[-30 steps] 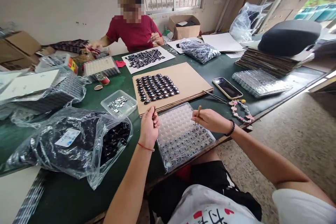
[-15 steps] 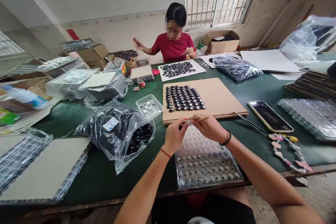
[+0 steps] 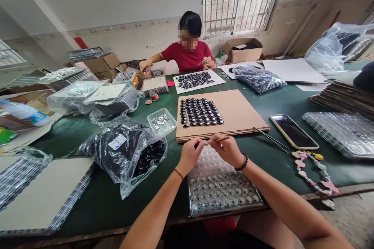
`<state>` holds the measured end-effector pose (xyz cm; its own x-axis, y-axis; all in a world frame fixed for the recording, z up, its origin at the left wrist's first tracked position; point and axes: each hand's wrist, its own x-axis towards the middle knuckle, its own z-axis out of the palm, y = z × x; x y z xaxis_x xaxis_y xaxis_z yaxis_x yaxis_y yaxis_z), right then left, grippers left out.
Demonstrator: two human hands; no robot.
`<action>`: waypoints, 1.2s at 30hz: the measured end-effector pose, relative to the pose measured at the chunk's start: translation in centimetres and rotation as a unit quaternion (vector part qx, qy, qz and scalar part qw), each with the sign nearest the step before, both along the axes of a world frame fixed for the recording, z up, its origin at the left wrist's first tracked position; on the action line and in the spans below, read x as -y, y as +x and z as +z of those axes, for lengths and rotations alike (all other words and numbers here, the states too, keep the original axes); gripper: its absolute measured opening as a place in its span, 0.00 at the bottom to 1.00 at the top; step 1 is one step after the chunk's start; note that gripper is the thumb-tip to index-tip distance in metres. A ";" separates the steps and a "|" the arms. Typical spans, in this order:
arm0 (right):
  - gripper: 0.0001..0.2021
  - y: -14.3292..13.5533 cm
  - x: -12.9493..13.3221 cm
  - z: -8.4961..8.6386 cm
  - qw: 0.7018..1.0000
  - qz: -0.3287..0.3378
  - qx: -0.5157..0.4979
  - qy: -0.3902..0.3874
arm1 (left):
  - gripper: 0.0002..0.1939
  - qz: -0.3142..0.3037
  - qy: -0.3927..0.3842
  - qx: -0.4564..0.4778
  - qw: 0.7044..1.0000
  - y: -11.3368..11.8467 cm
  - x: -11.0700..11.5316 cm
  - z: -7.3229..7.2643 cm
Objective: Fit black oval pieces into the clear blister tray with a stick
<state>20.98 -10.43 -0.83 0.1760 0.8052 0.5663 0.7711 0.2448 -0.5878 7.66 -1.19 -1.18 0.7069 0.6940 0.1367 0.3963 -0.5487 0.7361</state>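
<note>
My left hand (image 3: 190,155) is closed in a pinch over the far edge of a clear plastic tray; the small piece at its fingertips is too small to name. Close against it, my right hand (image 3: 229,151) is closed around a thin brown stick (image 3: 223,139), its tip near the left fingertips. Below both hands lies the clear tray (image 3: 201,163) of round pockets, its nearer rows filled with round pieces. Just beyond, stacked cardboard sheets (image 3: 242,113) carry rows of shiny black oval pieces (image 3: 201,113).
Left of the cardboard are a small tub of metal pieces (image 3: 162,120) and an open bag of black pieces (image 3: 117,144). Tweezers (image 3: 271,140), a phone (image 3: 293,132) and a beaded strap (image 3: 304,171) lie right. Across the table sits a co-worker (image 3: 188,56) in red.
The co-worker's raised arm has come down towards a small item on the table. My view has shifted slightly; both my hands stay close together over the tray.
</note>
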 end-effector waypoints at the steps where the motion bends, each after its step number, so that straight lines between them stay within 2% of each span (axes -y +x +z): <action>1: 0.14 0.0 0.0 0.1 1.000 0.013 -0.008 -0.002 | 0.17 0.003 -0.008 0.008 1.000 0.0 0.0 0.0; 4: 0.12 0.0 0.1 0.4 0.999 0.043 0.013 -0.030 | 0.16 0.014 -0.019 0.027 0.999 0.0 -0.2 -0.1; 9: 0.13 0.0 0.1 0.4 0.997 -0.001 0.039 -0.060 | 0.16 0.033 -0.088 0.062 0.994 -0.1 -0.7 0.0; 15: 0.13 0.3 0.1 -0.6 0.999 -0.016 -0.004 -0.035 | 0.17 0.024 -0.228 0.123 0.966 0.1 -0.9 -0.5; 21: 0.14 0.4 0.2 -0.4 0.995 -0.048 -0.092 0.012 | 0.17 0.047 -0.289 0.171 0.941 0.2 -1.1 -0.7; 24: 0.14 0.3 0.2 0.1 0.984 -0.061 -0.163 0.042 | 0.18 0.058 -0.280 0.187 0.940 0.0 -1.0 -0.4; 30: 0.13 -0.1 0.1 0.6 0.956 0.000 -0.291 0.041 | 0.23 -0.021 -0.282 0.175 0.943 0.3 0.3 -0.1; 36: 0.13 -0.5 0.2 0.3 0.941 0.047 -0.332 0.032 | 0.22 -0.005 -0.253 0.195 0.948 0.2 0.9 0.2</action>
<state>20.52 -10.61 -0.56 0.4388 0.8024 0.4045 0.2112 0.3455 -0.9144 7.87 -2.10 -0.99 0.6772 0.7347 0.0407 0.0366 -0.0888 0.9954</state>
